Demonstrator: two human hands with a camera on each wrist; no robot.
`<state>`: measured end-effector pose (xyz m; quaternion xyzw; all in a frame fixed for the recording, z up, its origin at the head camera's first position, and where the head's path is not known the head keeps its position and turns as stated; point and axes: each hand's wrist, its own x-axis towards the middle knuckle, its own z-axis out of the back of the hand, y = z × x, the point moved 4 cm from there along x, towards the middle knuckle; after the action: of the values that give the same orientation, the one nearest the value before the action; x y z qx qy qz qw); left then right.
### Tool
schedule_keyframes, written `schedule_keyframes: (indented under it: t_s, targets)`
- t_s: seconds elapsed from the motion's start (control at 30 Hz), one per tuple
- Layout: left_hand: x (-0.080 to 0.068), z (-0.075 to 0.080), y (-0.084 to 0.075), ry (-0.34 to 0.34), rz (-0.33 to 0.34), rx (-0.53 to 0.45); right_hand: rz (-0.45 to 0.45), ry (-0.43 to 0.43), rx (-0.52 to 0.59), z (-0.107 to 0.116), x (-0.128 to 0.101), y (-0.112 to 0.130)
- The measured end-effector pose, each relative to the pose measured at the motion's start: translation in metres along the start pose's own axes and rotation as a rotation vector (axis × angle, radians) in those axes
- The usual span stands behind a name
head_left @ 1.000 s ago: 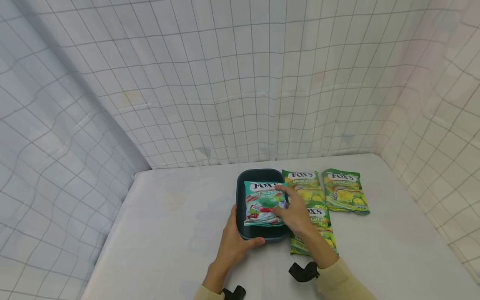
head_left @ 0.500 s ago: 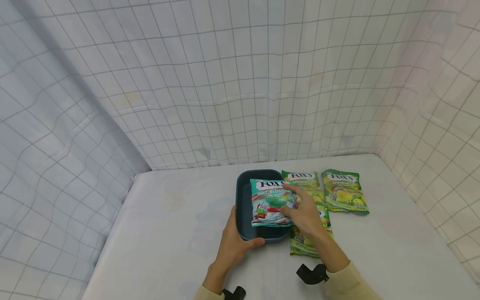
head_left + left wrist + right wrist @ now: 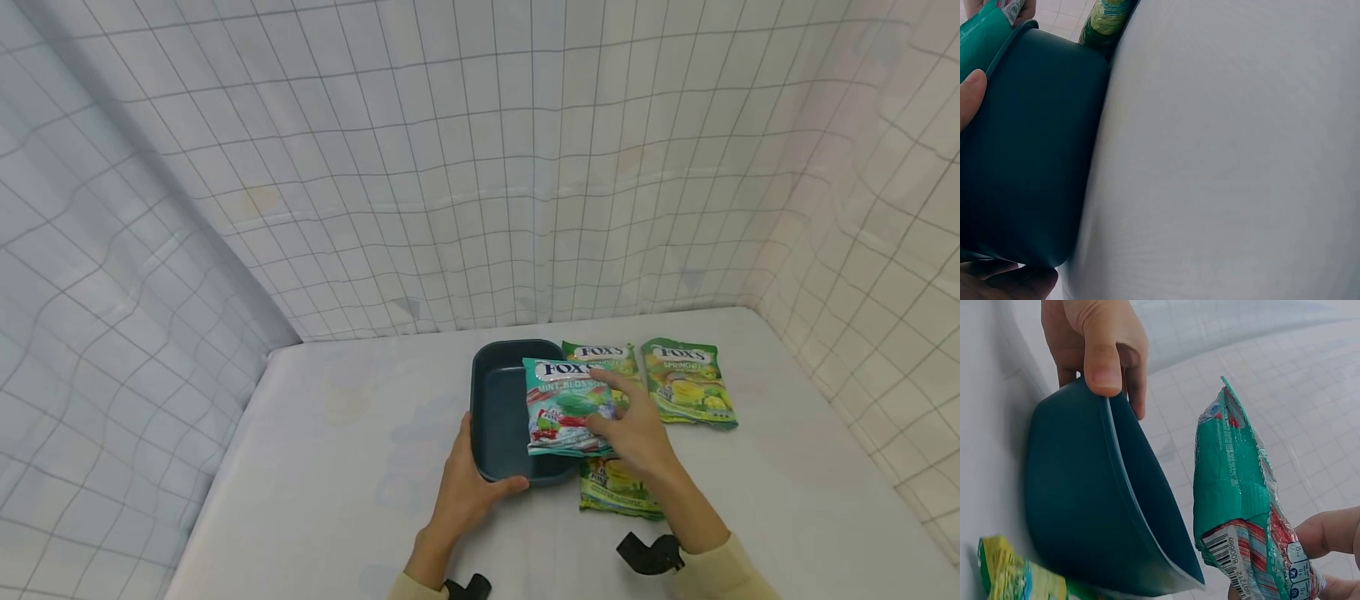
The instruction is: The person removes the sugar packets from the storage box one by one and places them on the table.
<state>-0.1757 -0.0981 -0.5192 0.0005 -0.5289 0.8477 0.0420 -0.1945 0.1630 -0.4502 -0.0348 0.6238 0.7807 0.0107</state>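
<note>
Left hand [image 3: 467, 492] is clamped on the near rim of the dark tray [image 3: 491, 417], thumb over the edge. Mint bag [image 3: 566, 407] is pinched in the right hand [image 3: 637, 433], held above the tray's right edge — a thin pinch, so a slip onto the green bags [image 3: 686, 383] on the table [image 3: 337, 467] is likely.

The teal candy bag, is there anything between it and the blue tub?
Nothing visible. The right hand holds the teal candy bag partly over the blue tub, whose inside shows empty. The left hand only grips the tub's near rim, and the green bags lie off to the side.
</note>
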Motion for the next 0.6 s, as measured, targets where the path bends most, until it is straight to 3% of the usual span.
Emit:
schedule_keyframes:
  t_s: [0.6]
  targets:
    - [0.0, 0.002, -0.001, 0.0, -0.026, -0.008, -0.001, -0.102, -0.11, 0.043, -0.003, -0.011]
